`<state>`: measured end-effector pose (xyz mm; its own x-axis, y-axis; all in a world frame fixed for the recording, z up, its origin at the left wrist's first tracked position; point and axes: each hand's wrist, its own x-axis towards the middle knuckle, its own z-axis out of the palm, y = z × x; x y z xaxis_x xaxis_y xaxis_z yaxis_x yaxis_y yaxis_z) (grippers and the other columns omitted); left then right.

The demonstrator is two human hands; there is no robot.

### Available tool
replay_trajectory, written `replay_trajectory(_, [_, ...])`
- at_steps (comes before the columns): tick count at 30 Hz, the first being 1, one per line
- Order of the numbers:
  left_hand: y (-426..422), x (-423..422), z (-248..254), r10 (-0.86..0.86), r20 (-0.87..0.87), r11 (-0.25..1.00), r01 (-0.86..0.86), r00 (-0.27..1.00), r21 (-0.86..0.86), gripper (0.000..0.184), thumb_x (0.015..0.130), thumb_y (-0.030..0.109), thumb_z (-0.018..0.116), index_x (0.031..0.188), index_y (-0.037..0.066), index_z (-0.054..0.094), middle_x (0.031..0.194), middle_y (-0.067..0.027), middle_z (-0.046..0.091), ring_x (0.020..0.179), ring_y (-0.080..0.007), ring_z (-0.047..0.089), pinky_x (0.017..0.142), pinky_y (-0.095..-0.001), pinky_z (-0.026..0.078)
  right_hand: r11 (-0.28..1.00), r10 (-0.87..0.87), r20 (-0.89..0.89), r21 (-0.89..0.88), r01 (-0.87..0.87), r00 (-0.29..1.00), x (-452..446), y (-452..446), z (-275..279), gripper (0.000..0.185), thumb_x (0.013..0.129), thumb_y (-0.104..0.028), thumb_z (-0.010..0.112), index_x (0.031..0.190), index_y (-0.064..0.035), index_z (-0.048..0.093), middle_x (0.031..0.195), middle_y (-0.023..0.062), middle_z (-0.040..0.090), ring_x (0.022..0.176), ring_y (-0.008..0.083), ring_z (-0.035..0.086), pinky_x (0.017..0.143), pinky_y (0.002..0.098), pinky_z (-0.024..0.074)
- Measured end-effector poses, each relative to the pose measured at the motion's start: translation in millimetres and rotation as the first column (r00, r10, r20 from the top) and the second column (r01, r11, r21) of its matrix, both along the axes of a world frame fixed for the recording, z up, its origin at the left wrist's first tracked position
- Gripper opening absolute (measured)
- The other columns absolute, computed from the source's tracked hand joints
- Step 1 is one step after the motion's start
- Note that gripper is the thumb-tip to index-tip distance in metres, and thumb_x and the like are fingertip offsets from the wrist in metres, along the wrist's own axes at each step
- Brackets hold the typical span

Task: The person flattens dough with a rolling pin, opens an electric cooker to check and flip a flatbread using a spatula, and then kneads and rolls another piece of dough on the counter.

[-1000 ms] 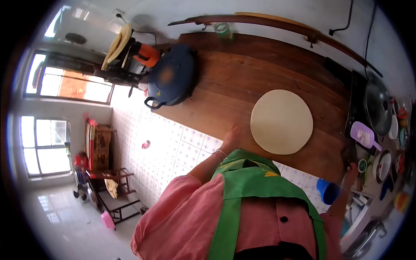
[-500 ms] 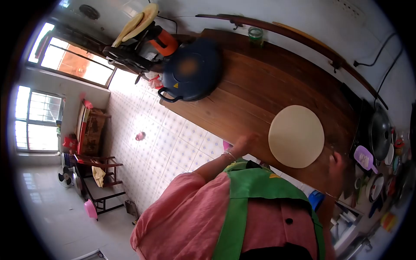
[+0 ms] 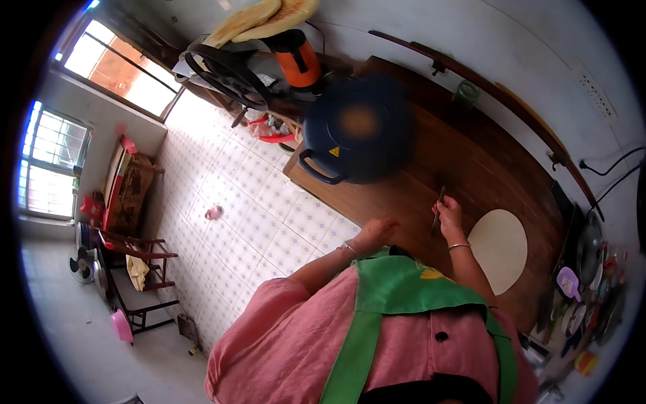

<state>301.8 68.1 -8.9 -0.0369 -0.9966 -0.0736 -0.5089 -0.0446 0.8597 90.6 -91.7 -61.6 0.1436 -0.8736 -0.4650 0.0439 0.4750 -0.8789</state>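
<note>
My right hand (image 3: 449, 219) is closed around a thin, stick-like tool (image 3: 441, 196), held upright above the wooden table (image 3: 397, 202); its exact kind is unclear. Just right of that wrist, partly behind the forearm, lies a pale, flat round of dough (image 3: 501, 249). Near the table's front edge is my left hand (image 3: 377, 234), its fingers curled together and slightly blurred, with no object showing in it. Beyond both hands stands a round, dark blue electric griddle (image 3: 360, 131) with its lid down, a handle and a yellow warning sticker.
Browned flatbreads (image 3: 269, 20) are at the back left, above an orange and black appliance (image 3: 296, 64). A glass jar (image 3: 465, 93) stands by the wall rail. On the right are a wok (image 3: 590, 249) and a purple scoop (image 3: 568, 283). Tiled floor (image 3: 269, 209) lies to the left.
My right hand has moved left from beyond the dough's right side and now holds the thin tool up. My left hand stays near the table's front edge. The camera view has shifted.
</note>
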Motion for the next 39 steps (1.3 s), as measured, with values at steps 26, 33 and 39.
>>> replay_trajectory(26, [-21.8,43.6,-56.2,-0.144,-0.295,0.967,0.072,0.945,-0.242,0.029,0.090,0.021,0.059,0.114,0.005,0.060,0.112,-0.0160,0.064,0.100,-0.0267,0.064,0.083,-0.0372,0.051,0.096,0.685,-0.614,-0.458,-0.884,0.393,267.2,62.0,147.9,0.052,0.084,-0.005,0.057,0.134,-0.0038,0.043,0.117,0.0240,0.060,0.102,0.0395,0.061,0.091,0.0451,0.0485])
replay_trajectory(33, [-25.6,35.5,-55.4,-0.015,-0.290,0.956,-0.070,0.957,-0.283,0.027,0.092,0.022,0.059,0.112,0.006,0.059,0.109,-0.0149,0.063,0.095,-0.0268,0.064,0.081,-0.0375,0.052,0.161,0.738,-0.586,-0.329,-0.931,0.335,278.5,49.2,161.9,0.053,0.088,-0.006,0.056,0.138,-0.0078,0.039,0.125,0.0250,0.057,0.110,0.0390,0.058,0.094,0.0443,0.0474])
replay_trajectory(39, [-26.0,48.9,-43.2,-0.144,-0.295,0.985,0.108,0.944,-0.136,0.022,0.089,0.021,0.059,0.106,0.006,0.061,0.100,-0.0198,0.064,0.090,-0.0363,0.063,0.078,-0.0448,0.051,0.297,0.808,-0.327,-0.492,-0.818,0.490,285.2,-5.9,262.2,0.045,0.087,-0.008,0.061,0.130,-0.0047,0.050,0.105,0.0119,0.066,0.087,0.0208,0.063,0.080,0.0319,0.0512])
